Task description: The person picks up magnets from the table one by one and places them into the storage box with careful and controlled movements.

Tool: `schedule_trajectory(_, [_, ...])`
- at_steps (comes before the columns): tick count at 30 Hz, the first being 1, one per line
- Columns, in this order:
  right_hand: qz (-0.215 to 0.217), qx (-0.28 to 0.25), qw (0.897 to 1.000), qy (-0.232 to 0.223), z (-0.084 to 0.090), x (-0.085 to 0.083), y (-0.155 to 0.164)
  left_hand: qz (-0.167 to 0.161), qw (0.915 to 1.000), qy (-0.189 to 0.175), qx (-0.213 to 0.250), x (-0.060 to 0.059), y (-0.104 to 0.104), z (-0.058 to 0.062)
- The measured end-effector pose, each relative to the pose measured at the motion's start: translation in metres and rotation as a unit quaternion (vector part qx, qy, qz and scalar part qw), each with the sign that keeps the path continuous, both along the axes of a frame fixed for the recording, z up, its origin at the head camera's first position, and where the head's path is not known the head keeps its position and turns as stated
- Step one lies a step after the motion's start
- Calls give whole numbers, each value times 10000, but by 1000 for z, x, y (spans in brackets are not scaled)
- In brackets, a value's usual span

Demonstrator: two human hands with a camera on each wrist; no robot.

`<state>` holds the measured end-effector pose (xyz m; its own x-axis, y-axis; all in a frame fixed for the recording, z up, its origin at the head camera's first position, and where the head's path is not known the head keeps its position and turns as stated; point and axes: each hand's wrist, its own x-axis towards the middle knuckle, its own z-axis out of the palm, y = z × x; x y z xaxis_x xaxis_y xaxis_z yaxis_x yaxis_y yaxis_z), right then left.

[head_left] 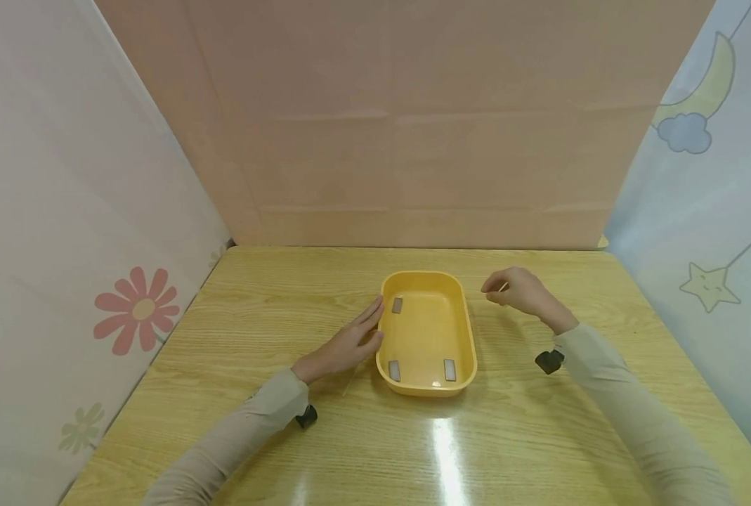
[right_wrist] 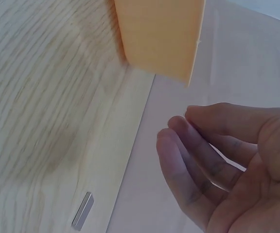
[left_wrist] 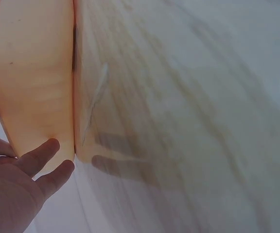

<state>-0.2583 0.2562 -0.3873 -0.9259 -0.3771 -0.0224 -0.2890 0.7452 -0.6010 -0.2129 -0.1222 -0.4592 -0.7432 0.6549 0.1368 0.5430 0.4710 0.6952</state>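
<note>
Pink and patterned fabric screens enclose a wooden worktop. At its centre sits a yellow oval tray containing three small grey rectangular blocks (one near the far left corner, two along the near end). Left hand lies flat with straight fingers touching the tray's left outer wall. Right hand hovers just right of the tray's far end, fingers loosely curled, holding nothing. A fourth grey block lies on the worktop near that hand.
</note>
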Motion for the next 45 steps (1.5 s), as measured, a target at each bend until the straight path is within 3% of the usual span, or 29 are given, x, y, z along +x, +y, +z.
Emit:
schedule_trajectory(8, [-171, 219, 9996, 38, -7, 0, 14, -24, 10000, 18, 23, 0, 0, -1])
schedule_trajectory(45, [-137, 527, 9985, -17, -20, 11, 55, -26, 10000, -25, 19, -1, -1, -1])
